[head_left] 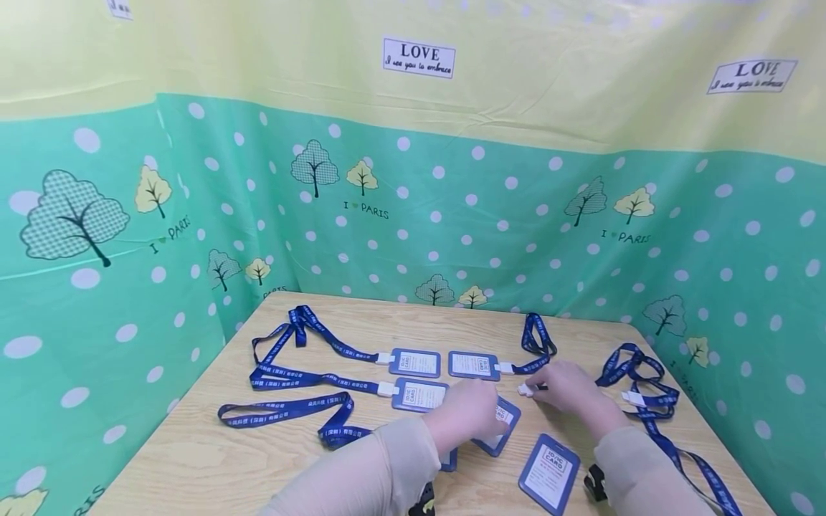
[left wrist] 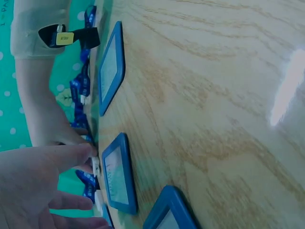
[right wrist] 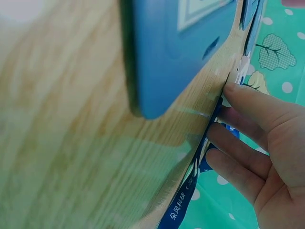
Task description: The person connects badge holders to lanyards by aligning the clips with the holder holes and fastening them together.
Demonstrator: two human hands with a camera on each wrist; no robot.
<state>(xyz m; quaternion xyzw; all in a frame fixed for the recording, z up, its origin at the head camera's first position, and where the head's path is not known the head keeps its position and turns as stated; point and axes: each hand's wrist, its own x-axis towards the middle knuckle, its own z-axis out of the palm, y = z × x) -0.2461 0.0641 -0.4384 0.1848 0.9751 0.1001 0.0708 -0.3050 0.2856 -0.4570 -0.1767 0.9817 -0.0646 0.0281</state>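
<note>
My right hand (head_left: 568,390) pinches a white lanyard clip (head_left: 525,390) between thumb and fingertips, low over the table; its blue strap runs behind the hand. Left of it, my left hand (head_left: 467,412) hovers over a blue-framed card holder (head_left: 505,433), covering part of it. In the left wrist view, the fingers of the left hand (left wrist: 52,176) are extended and spread, with the thumb close to the clip; whether they touch anything is unclear. Another card holder (head_left: 548,473), with no strap on it, lies nearer the front, below the right hand.
Card holders clipped to blue lanyards lie at the back: one at left (head_left: 415,363), one at right (head_left: 473,365). A third (head_left: 418,394) is partly behind the left hand. Loose blue straps (head_left: 645,387) tangle at the right, and others (head_left: 284,412) spread left. Patterned curtain (head_left: 400,236) surrounds the wooden table (head_left: 193,459).
</note>
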